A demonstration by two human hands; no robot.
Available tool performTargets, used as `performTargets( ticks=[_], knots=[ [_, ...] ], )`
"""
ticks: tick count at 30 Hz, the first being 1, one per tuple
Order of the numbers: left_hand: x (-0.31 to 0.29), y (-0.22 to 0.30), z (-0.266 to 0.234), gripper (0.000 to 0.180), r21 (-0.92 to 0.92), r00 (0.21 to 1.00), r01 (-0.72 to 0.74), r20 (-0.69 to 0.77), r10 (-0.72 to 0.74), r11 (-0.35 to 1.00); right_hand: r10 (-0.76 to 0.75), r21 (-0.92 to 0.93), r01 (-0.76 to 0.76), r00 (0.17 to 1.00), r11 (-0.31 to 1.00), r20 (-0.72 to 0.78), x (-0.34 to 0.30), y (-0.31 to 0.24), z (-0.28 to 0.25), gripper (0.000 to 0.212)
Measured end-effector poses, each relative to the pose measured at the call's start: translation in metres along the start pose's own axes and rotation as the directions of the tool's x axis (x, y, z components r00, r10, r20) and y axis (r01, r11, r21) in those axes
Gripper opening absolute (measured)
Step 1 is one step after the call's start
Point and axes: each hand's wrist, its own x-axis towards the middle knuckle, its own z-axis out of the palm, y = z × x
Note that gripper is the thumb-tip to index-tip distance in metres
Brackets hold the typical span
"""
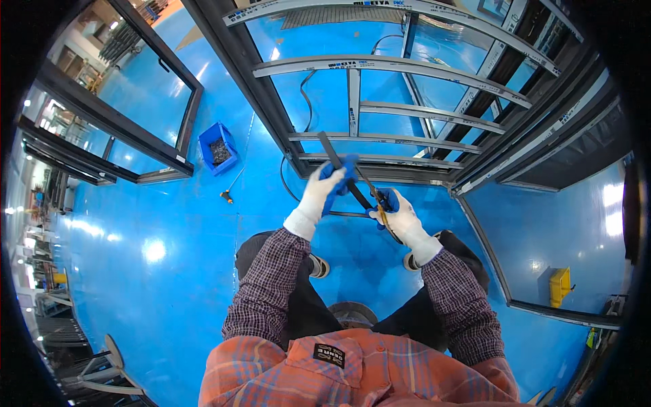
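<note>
Between the two gloved hands, above the blue floor (183,292) and ahead of the knees, a narrow dark strip (330,149) is slanting from upper left to lower right. The left hand (324,188) is gripping it partway along, fingers closed around it but blurring, so their exact placing is hard to tell. The right hand (400,220) is curling its fingers around a slim tool (384,216) with a yellowish part (its kind is too small to make out), whose dark upper end is reaching up beside the strip. Judging by its straight line, the strip is probably behaving as something light and fairly stiff, perhaps bending if pinched at one end; a hold near the middle would be steadying it best, and the gloves should be helping against slipping. Just beyond, a metal frame with pale-faced bars (393,64) is standing on the floor. Left of it, a blue bin (226,165) is holding small dark pieces, with a thin hose (307,102) trailing through the frame. Far right, a yellow box (560,287) is sitting apart.
</note>
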Motion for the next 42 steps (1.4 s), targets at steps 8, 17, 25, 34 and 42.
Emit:
performTargets(
  ticks=[8,17,25,34,42],
  knots=[
    [-0.019,0.018,-0.026,0.031,-0.162,0.928,0.331,0.235,-0.290,0.930,-0.064,-0.004,0.064,0.994,0.998,-0.090,-0.003,-0.003,-0.016,0.043],
    [-0.075,0.235,-0.208,0.024,-0.331,0.986,-0.128,0.060,0.156,0.935,-0.021,-0.096,0.017,0.999,0.995,-0.036,-0.018,-0.023,-0.027,0.039],
    [-0.199,0.369,-0.359,0.028,0.919,0.050,-0.029,-0.392,0.919,0.394,-0.107,-0.190,0.100,0.994,0.977,-0.029,-0.018,-0.014,-0.022,0.036],
    [-0.217,0.286,-0.313,0.034,0.570,0.685,0.064,-0.622,0.380,0.819,-0.090,-0.177,0.089,0.996,0.980,0.004,-0.035,-0.015,-0.028,0.038],
    [-0.204,0.290,-0.269,0.038,0.473,0.630,-0.165,-0.625,0.461,0.866,-0.141,-0.304,0.117,0.988,0.946,-0.059,-0.049,-0.012,-0.041,0.041]
  ],
)
